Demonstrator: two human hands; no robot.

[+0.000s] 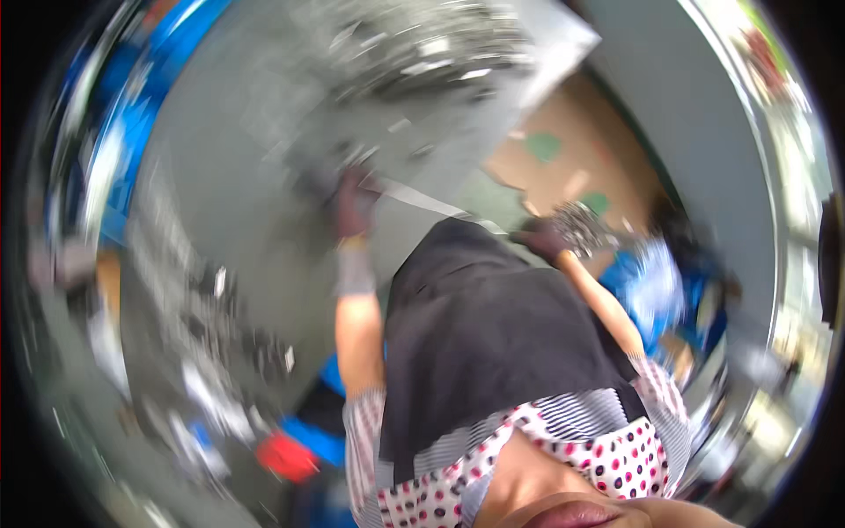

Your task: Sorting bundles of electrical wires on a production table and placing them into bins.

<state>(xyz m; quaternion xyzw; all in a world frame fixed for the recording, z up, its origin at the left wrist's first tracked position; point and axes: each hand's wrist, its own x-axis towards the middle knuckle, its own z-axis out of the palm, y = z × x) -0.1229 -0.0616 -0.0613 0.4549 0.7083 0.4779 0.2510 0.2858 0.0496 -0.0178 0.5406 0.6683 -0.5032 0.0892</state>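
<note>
Motion blur smears the whole head view. My left hand [356,201], in a dark maroon glove, is over the grey tabletop [255,167], close to a few small metallic pieces [359,157]. Its fingers are too blurred to show a grip. My right hand [540,238], gloved alike, is at the near edge of a heap of small shiny metal pieces [581,227] beside a brown cardboard sheet [563,132]. Its fingers are smeared too, so I cannot make out whether they hold anything.
A large pile of grey metal pieces [431,44] lies at the far side of the table. More pieces [220,308] are scattered at the left. Blue plastic bags [647,286] stand at the right; a red item [287,457] is at the lower left.
</note>
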